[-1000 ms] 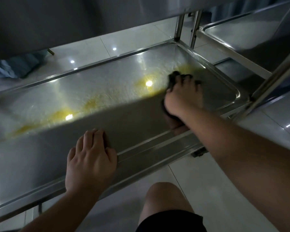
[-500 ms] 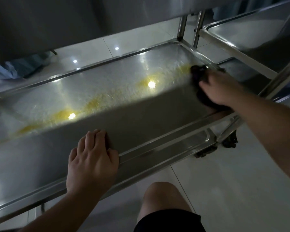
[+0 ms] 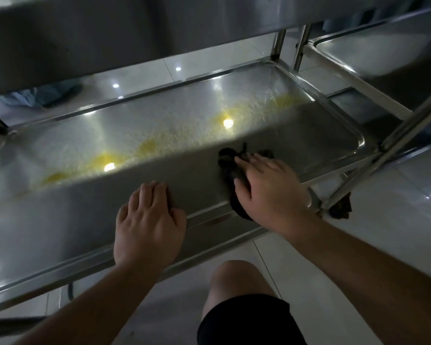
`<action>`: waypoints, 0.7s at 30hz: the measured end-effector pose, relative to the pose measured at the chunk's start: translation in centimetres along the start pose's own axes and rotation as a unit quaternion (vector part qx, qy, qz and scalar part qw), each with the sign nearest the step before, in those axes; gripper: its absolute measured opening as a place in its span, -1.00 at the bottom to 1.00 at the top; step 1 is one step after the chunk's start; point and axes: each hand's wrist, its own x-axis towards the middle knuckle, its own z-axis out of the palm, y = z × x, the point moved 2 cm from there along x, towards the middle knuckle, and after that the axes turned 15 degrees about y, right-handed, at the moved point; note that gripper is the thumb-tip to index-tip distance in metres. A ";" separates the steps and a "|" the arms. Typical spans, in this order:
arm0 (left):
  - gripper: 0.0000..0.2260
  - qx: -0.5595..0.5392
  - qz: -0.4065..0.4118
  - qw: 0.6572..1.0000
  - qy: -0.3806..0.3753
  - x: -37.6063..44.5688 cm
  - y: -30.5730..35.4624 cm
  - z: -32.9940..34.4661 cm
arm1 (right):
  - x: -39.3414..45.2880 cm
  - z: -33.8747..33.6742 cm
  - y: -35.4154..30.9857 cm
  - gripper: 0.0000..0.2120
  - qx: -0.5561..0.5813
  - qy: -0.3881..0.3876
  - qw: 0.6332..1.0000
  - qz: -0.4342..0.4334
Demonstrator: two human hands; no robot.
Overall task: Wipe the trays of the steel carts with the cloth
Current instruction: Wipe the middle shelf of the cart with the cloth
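The tray (image 3: 159, 115) is brushed steel, finely scratched, glossy enough to mirror round lamps, with a yellowish film smeared across its middle from eight o'clock to two o'clock. Its rolled rim gleams smoother. The cloth (image 3: 230, 168) under the right hand (image 3: 266, 188) is dark, matt, soft and crumpled. At two o'clock the neighbouring cart's tray (image 3: 383, 56) is polished steel too. The floor (image 3: 408, 195) tiles are pale and glossy.

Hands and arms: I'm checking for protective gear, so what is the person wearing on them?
Nothing shows on either. The left hand and the right hand are bare, with no gloves, rings, watch or bands in view. Both forearms are uncovered with no sleeves to the frame edge. The only clothing seen is dark shorts above a bare knee.
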 end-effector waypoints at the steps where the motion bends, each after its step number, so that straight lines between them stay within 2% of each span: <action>1: -0.47 -0.002 0.000 1.000 -0.001 0.0 0.0 0.0 | -0.8 -0.6 0.1 -0.47 0.020 0.009 0.999 -0.036; 3: -0.47 -0.005 0.002 1.000 -0.002 0.0 0.0 -0.1 | -1.0 -1.4 2.3 -0.51 0.024 0.019 0.997 -0.065; 4: -0.48 -0.005 0.001 1.000 -0.002 0.0 0.0 -0.1 | -0.7 -1.6 3.9 -0.51 0.007 0.021 0.998 -0.050; 7: -0.48 -0.008 0.001 1.000 -0.006 0.0 0.1 -0.3 | 1.2 -1.8 11.0 -0.54 -0.075 -0.001 0.992 0.102; 10: -0.48 -0.013 -0.003 1.000 -0.015 0.1 0.3 -0.4 | 2.5 -2.1 16.5 -0.40 -0.161 -0.057 0.954 0.244; 13: -0.49 -0.021 -0.005 1.000 -0.020 0.2 0.4 -0.4 | 3.3 -0.6 14.7 -0.32 -0.172 -0.084 0.928 0.319; 15: -0.49 -0.027 -0.009 0.999 -0.020 0.3 0.3 -0.3 | 3.7 0.8 9.2 -0.30 -0.137 -0.079 0.945 0.287; 18: -0.50 -0.047 -0.009 0.998 -0.031 0.7 0.1 -0.3 | 5.4 2.8 -1.1 -0.31 -0.078 -0.102 0.972 0.195; 21: -0.58 -0.085 -0.016 0.996 -0.029 1.0 -1.6 -1.5 | 7.1 4.6 -11.3 -0.35 -0.017 -0.134 0.989 0.061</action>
